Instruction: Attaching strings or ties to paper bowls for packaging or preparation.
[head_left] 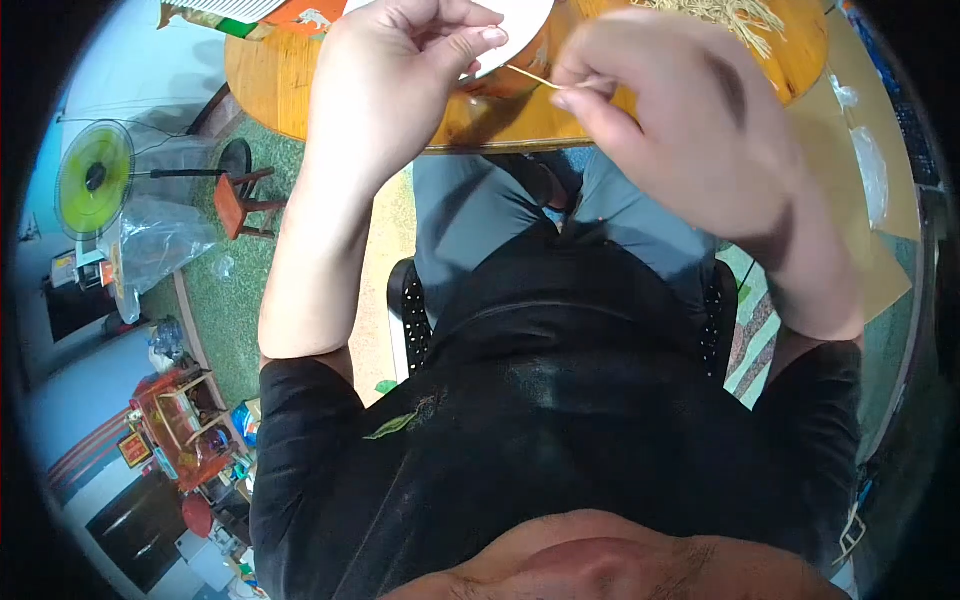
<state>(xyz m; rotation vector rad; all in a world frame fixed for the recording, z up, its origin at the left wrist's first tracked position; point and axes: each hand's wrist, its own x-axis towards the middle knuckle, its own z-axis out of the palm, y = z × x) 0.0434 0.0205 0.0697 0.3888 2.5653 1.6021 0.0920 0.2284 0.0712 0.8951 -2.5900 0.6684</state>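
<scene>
My right hand (pixel 670 110), blurred by motion, pinches one end of a thin pale-yellow strand (pixel 532 76) over the front of the table. The strand slants up and left toward my left hand (pixel 400 60). My left hand is closed with thumb and fingers together; whatever it grips is hidden, and I cannot tell whether the strand reaches it. Behind the fingers lies a round white plate-like thing (pixel 528 22), partly covered by my left hand. A heap of tan, string-like strands (pixel 735 18) rests on the table beyond my right hand.
The wooden table (pixel 265 90) has a rounded edge above my knees. An orange-and-green packet (pixel 295 20) lies at its far left. To the left stand a green fan (pixel 95 180) and a red-brown stool (pixel 230 205). Brown cardboard (pixel 830 180) lies on the right.
</scene>
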